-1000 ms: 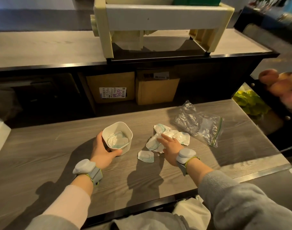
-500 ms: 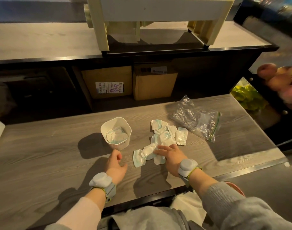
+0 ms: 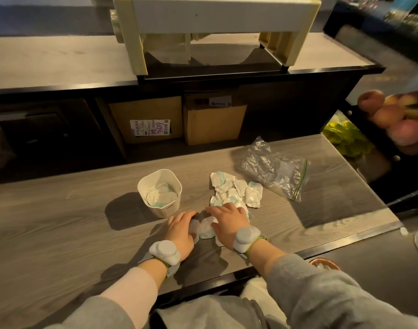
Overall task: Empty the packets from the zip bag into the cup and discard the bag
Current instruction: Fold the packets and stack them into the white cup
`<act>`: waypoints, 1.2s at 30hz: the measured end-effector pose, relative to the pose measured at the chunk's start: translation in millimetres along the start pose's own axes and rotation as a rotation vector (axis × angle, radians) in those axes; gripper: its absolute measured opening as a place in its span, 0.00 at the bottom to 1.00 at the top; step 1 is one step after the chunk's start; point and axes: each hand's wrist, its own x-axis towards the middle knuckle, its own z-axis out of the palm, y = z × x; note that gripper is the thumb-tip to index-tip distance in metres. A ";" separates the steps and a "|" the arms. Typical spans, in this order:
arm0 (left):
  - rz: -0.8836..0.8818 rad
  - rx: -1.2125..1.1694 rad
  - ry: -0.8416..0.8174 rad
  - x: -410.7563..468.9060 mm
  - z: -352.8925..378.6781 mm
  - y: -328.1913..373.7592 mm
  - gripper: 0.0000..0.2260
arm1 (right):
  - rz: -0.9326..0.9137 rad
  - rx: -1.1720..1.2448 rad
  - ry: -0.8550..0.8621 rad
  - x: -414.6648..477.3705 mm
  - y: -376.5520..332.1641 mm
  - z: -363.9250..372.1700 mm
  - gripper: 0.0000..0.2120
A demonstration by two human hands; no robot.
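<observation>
A white cup (image 3: 166, 209) stands on the wooden table (image 3: 60, 222) and holds a few white-and-teal packets (image 3: 161, 197). To its right lies a loose pile of the same packets (image 3: 235, 188). A crumpled clear zip bag (image 3: 274, 168) with a green seal lies flat behind the pile at the right, apart from both hands. My left hand (image 3: 179, 231) and my right hand (image 3: 229, 222) lie close together in front of the cup, pressing from both sides on a small bunch of packets (image 3: 204, 230). My right hand's fingers are spread flat over them.
Beyond the table is a dark shelf with two cardboard boxes (image 3: 146, 117), and a cream machine (image 3: 215, 27) stands on the upper counter. Peaches (image 3: 390, 112) and green produce (image 3: 345, 136) sit at the right. The table's front edge (image 3: 345, 236) runs close to my hands.
My left hand let go of the cup and came over to the packets. My right hand dragged part of the pile toward the front edge, and both hands now close in on it.
</observation>
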 end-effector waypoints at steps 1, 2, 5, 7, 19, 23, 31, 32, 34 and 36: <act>-0.015 -0.004 -0.004 0.6 0.7 0.5 0.29 | 0.005 -0.039 -0.026 1.6 -2.9 1.0 0.25; -0.029 -0.011 -0.007 0.8 0.8 0.8 0.29 | 0.005 -0.080 -0.054 3.2 -5.6 2.1 0.26; -0.094 -0.016 -0.012 1.0 -1.0 -1.0 0.28 | 0.014 -0.147 -0.093 4.6 -10.4 2.8 0.31; -0.136 -0.035 -0.016 0.3 -3.1 -2.9 0.26 | 0.025 -0.148 -0.073 5.0 -11.9 2.4 0.30; -0.261 -0.563 0.121 -6.9 -0.5 -8.3 0.08 | 0.200 0.633 0.212 -12.2 -7.0 -5.3 0.08; -0.471 -0.988 0.027 -8.5 -3.2 -6.9 0.05 | 0.436 1.294 0.140 -16.2 -15.1 -14.0 0.08; -0.478 -1.197 0.007 -12.7 -9.5 10.6 0.06 | 0.621 1.594 0.007 -18.9 -25.1 -11.4 0.07; -0.485 -1.226 -0.011 -13.8 -10.2 13.6 0.06 | 0.632 1.578 0.012 -18.9 -25.1 -10.2 0.09; -0.499 -1.284 -0.052 -15.7 -11.9 18.0 0.05 | 0.646 1.539 0.029 -18.8 -24.9 -8.1 0.10; -0.501 -1.325 -0.105 -17.0 -12.7 19.8 0.07 | 0.661 1.509 0.039 -18.7 -24.9 -6.1 0.11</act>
